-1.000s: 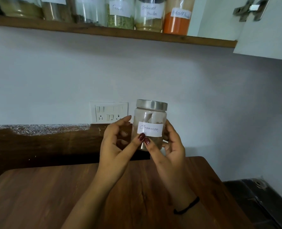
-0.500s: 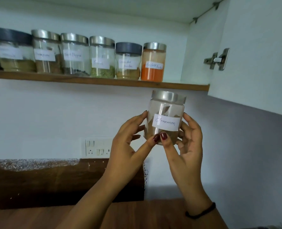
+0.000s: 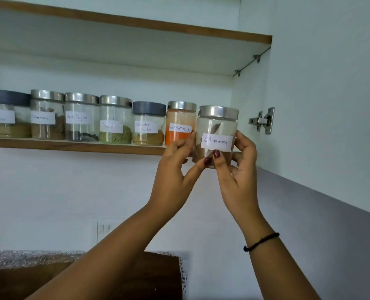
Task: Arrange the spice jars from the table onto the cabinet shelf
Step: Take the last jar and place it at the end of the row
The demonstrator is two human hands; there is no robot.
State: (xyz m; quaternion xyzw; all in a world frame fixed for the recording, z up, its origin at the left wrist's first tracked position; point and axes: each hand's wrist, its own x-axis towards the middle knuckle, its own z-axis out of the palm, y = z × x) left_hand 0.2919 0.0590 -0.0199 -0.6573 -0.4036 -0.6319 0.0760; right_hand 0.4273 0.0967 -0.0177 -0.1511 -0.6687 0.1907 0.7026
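On our left, a row of jars point(image 3: 82, 118) stands on the wooden shelf point(image 3: 71, 147). The last one, the orange jar point(image 3: 179, 120), holds orange powder. Our left hand point(image 3: 175, 176) curls its fingers round the cinnamon jar point(image 3: 217, 126). We hold this jar up in front of the shelf's edge, just beside the orange jar. Our right hand point(image 3: 238, 176) grips its other side.

A home kitchen: labelled spice jars point(image 3: 115, 120) line a wooden cabinet shelf point(image 3: 76, 147) above a wall socket point(image 3: 106, 229).
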